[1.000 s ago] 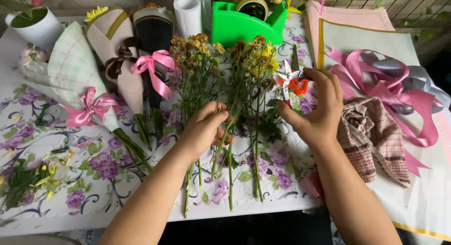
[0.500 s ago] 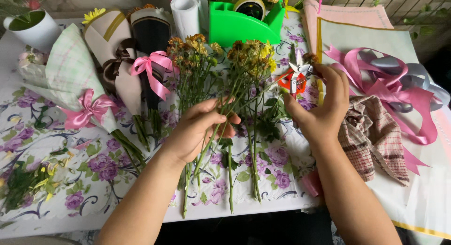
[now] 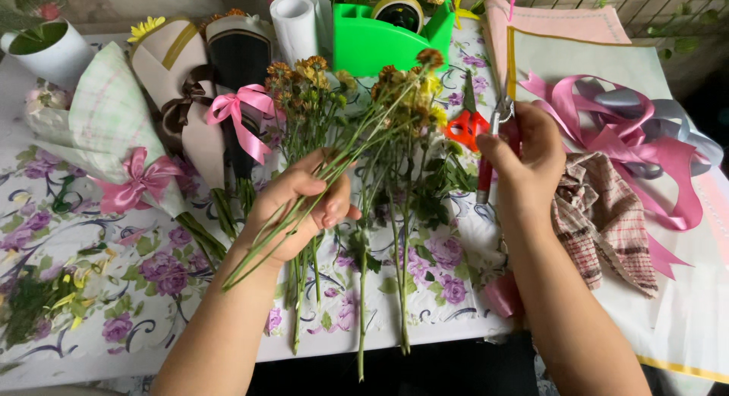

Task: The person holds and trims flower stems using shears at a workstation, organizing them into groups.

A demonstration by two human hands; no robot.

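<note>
My left hand [image 3: 300,206] grips a few long green flower stems [image 3: 334,162] lifted off the table, their yellow and brown blooms pointing toward the green tape dispenser [image 3: 380,43]. More stems of the same flowers [image 3: 399,236] lie flat on the floral tablecloth [image 3: 99,290] under and beside that hand. My right hand [image 3: 524,157] is raised to the right and closed on a small pair of garden shears with red grips [image 3: 486,149], held upright above the orange-handled scissors [image 3: 463,126] that lie on the cloth.
Wrapped bouquets with pink and brown bows [image 3: 190,115] lie at the back left, beside a white pot [image 3: 49,54]. A white paper roll [image 3: 300,24] stands by the dispenser. Pink and grey ribbons [image 3: 623,126], a checked cloth [image 3: 607,214] and wrapping sheets [image 3: 592,62] cover the right side.
My left hand has gathered stems and lifted them off the table. My right hand has picked up the shears and raised them.
</note>
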